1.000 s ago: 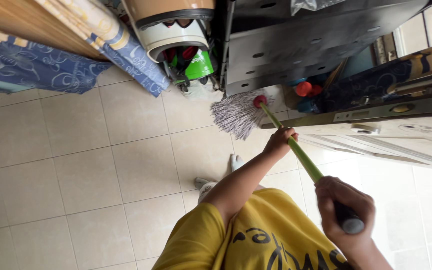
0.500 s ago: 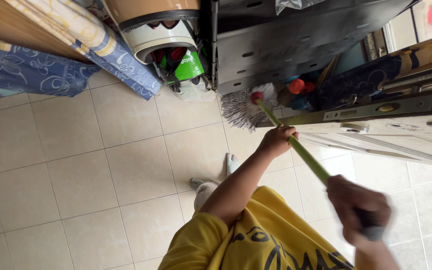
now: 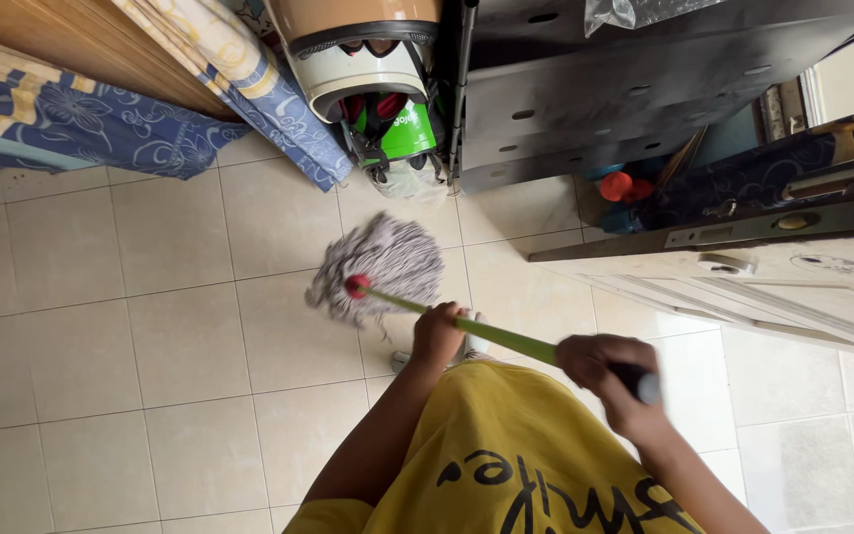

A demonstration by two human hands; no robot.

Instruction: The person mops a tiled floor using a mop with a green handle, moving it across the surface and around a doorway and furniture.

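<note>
Head view, looking straight down; compared with the pictures a moment earlier, I see the mop head [image 3: 380, 267] drawn back from the foot of the grey metal shelf unit [image 3: 635, 84] onto the open tiled floor [image 3: 150, 336], which I read as a stroke pulled out from under the shelving toward the body; the wiping seems to have moved on to the middle of the room. My left hand [image 3: 439, 334] grips the green handle [image 3: 491, 334] low down, close behind the mop head, its fingers wrapped tight around the shaft; my right hand [image 3: 613, 374] clasps the dark upper end of the handle, fingers likewise curled shut around it, just in front of the yellow shirt [image 3: 506, 455]. The mop head is a mass of grey-white cotton strands, splayed and a little blurred, gathered under a red cap where it meets the handle; it lies on the tile just ahead of my feet, near the green-and-cream bucket [image 3: 378, 89] and well apart from the pale door [image 3: 793, 287] at the right. A blue floral cloth [image 3: 101, 129] hangs to the floor at upper left; orange-capped containers [image 3: 625, 186] sit low beside the shelving.
</note>
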